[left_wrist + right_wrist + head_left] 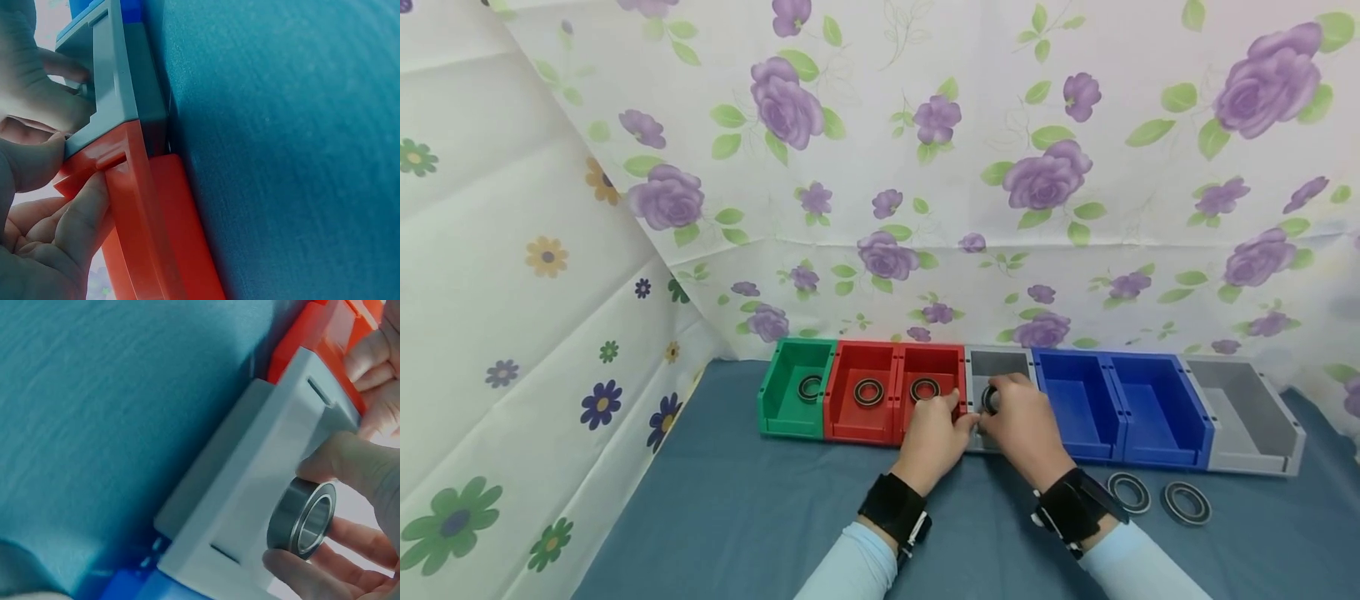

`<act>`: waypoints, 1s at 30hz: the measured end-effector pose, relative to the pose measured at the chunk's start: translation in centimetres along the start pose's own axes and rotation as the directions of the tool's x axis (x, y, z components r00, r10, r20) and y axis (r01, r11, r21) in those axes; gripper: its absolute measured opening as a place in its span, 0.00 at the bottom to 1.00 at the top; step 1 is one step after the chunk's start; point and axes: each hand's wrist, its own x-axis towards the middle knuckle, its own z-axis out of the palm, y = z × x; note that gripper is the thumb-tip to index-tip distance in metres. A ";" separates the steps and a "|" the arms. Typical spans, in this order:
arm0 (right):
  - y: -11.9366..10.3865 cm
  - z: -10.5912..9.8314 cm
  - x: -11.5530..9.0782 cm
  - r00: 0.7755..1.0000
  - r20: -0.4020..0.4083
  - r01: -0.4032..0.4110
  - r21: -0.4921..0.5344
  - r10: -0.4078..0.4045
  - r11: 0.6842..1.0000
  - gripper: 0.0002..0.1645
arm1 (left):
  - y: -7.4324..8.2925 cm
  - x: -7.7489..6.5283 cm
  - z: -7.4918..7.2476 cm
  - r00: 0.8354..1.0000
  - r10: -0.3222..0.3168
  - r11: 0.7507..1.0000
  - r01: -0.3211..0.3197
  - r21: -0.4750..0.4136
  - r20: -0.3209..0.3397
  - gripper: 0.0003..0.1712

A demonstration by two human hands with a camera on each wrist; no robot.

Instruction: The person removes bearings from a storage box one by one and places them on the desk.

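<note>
My right hand (1026,429) pinches a ball bearing (289,515) between thumb and fingers. It holds the bearing on edge inside the middle grey bin (250,462), close above its floor. My left hand (928,442) is at the front of the neighbouring red bin (144,206). Its thumb rests at the grey bin's edge and its fingers reach inside the red bin, pinching the side walls between them. Behind that hand, another bearing (925,389) lies in this red bin. Both thumbs are close together in the head view.
A second red bin (859,348) and a green bin (773,392) at left each contain a bearing. Blue bins (1071,360) and another grey bin (1296,433) continue the row rightward. Two loose bearings (1186,503) lie on the blue cloth (737,525) near the right wrist.
</note>
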 end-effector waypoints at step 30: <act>-0.4 -6.0 -2.9 0.955 -0.262 0.160 0.049 -0.142 0.986 0.39 | -0.1 0.0 0.0 1.000 0.013 0.999 -0.014 -0.036 -0.006 0.28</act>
